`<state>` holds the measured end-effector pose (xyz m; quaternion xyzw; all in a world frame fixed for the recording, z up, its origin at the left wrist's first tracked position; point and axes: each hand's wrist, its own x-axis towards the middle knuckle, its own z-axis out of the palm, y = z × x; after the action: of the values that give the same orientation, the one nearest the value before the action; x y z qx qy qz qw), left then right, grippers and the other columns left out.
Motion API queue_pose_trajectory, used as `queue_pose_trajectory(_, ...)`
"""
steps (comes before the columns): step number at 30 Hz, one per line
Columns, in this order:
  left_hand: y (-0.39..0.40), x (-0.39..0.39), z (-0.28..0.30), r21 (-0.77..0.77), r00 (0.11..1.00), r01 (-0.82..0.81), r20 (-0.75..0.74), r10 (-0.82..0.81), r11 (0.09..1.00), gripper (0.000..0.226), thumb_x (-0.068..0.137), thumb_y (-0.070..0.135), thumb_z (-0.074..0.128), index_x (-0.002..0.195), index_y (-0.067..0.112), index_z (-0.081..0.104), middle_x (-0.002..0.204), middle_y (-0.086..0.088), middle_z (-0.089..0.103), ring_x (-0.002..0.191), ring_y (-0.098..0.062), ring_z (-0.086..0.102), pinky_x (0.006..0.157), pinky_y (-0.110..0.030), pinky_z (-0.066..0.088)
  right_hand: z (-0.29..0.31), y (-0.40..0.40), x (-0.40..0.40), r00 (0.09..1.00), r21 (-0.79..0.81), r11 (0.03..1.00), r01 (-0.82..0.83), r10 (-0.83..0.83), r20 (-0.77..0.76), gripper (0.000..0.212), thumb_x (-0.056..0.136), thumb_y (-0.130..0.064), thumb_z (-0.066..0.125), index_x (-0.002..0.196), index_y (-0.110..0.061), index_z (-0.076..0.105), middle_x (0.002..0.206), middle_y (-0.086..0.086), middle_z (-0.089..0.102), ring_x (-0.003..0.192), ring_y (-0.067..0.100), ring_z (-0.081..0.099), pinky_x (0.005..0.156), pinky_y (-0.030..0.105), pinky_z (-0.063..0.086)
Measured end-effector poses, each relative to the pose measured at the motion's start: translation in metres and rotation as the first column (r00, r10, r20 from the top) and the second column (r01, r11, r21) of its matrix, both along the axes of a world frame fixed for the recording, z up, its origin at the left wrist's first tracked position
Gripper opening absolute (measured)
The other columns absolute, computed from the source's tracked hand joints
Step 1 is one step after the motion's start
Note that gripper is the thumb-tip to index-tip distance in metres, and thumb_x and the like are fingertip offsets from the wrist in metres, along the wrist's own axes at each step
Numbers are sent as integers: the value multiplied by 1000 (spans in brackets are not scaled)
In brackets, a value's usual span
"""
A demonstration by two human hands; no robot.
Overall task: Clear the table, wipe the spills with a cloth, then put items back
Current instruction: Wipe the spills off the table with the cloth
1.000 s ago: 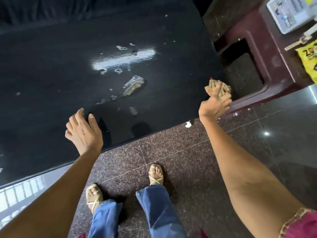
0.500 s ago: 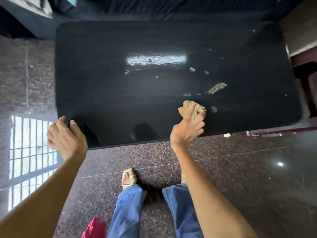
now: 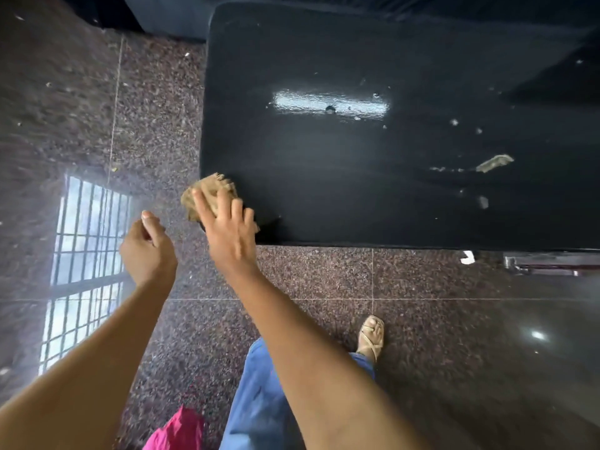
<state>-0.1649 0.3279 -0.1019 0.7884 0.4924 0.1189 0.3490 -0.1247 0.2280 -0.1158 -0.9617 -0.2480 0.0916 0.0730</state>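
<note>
My right hand [image 3: 229,230] lies flat on the cloth [image 3: 207,196], fingers spread and pressing it down rather than closed around it, so the grip is a flat press on the cloth and not a clench. The cloth sits bunched on the near left corner of the counter [image 3: 324,177], and part of it hangs over the edge toward the floor. My left hand [image 3: 147,251] is loosely curled in the air beside that corner, over the floor, and holds nothing that I can see.

From the cloth, the spills lie away to the right. The biggest one is a pale smear [image 3: 493,163] well apart from my hand, with its long axis running about left to right along the counter, and small drops [image 3: 454,122] are scattered around it.

I judge that the next stroke must go rightward along the near edge, in line with the smear. The right hand is the nearer one, and it already has the cloth.
</note>
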Motion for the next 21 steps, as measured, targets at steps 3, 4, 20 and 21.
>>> queue_pose_trajectory(3,-14,-5,8,-24,999,35,-2,-35,999,63,90,50,26,93,1,65,87,-26,67,83,-39,62,74,-42,47,-3,-26,1,982,-19,983,-181,182,45,62,88,-8,16,141,-32,38,124,7,55,85,20,51,67,32,43)
queue_pose_trajectory(4,-20,-4,12,-29,999,45,-2,-45,999,62,90,50,26,90,1,64,85,-26,66,83,-39,62,73,-43,47,-5,-37,1,971,-32,974,-224,226,79,64,88,-7,14,143,-32,36,124,8,54,85,20,51,67,32,43)
queue_pose_trajectory(20,-188,16,48,-64,960,274,-47,-277,960,33,97,26,42,88,-2,58,87,-23,64,85,-37,58,73,-39,41,20,-386,34,378,213,327,921,-883,-278,65,88,0,43,146,-28,30,139,23,34,123,43,36,103,49,34)
queue_pose_trajectory(21,-207,18,50,-104,954,291,-40,-297,951,30,96,23,45,92,-2,61,93,-22,66,90,-37,59,78,-40,44,28,-396,39,299,375,120,919,-833,-466,60,92,1,36,147,-23,30,144,19,36,129,39,36,108,49,32)
